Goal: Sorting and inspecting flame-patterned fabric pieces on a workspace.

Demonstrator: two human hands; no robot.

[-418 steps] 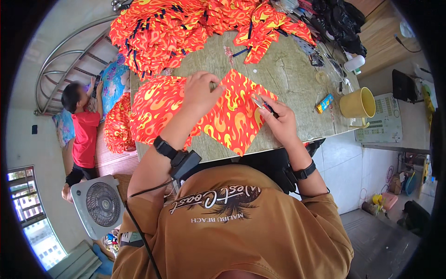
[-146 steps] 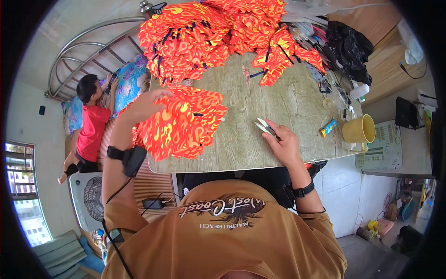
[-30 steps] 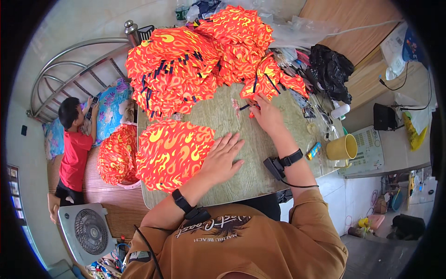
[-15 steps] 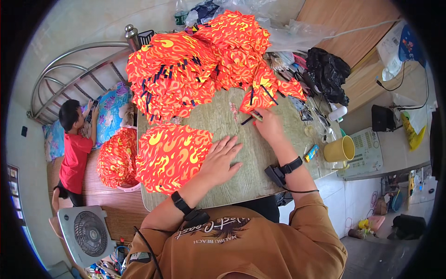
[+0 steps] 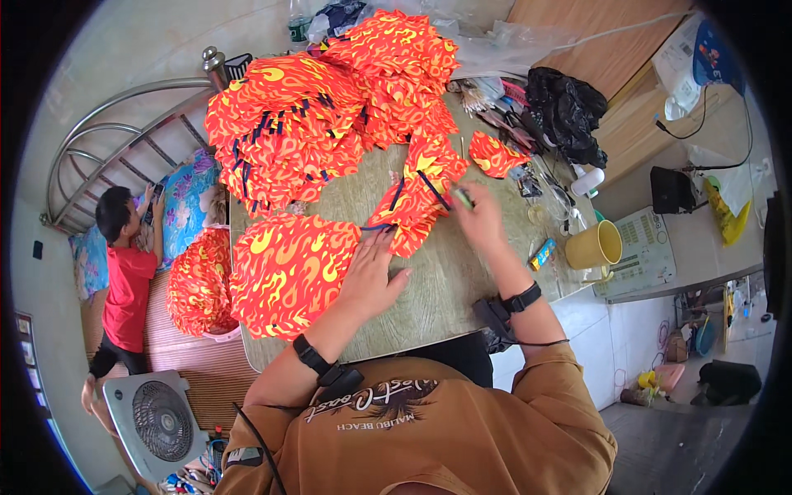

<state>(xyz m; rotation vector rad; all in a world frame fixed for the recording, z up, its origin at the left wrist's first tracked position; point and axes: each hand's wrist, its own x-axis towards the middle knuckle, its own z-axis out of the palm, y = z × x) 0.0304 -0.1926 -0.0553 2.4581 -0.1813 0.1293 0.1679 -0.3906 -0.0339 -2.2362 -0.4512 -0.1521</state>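
Observation:
My left hand lies flat with its fingers stretched out, its fingertips at a dark strap of a flame-print fabric piece. That red, orange and yellow piece lies crumpled between my hands, with dark straps on it. A larger flame-print stack is spread under and left of my left hand. My right hand is closed around a small green tool, smeared by motion, just right of the piece; its kind cannot be made out.
Big heaps of flame-print pieces fill the table's far left. A small flame-print piece, a black plastic bag, a yellow mug and a blue-yellow packet lie right. A person in red and a fan are left.
A flame-print piece with dark straps has come from the far right heap toward my left hand. My left hand has shifted slightly left; my right hand stays near the piece with the tool.

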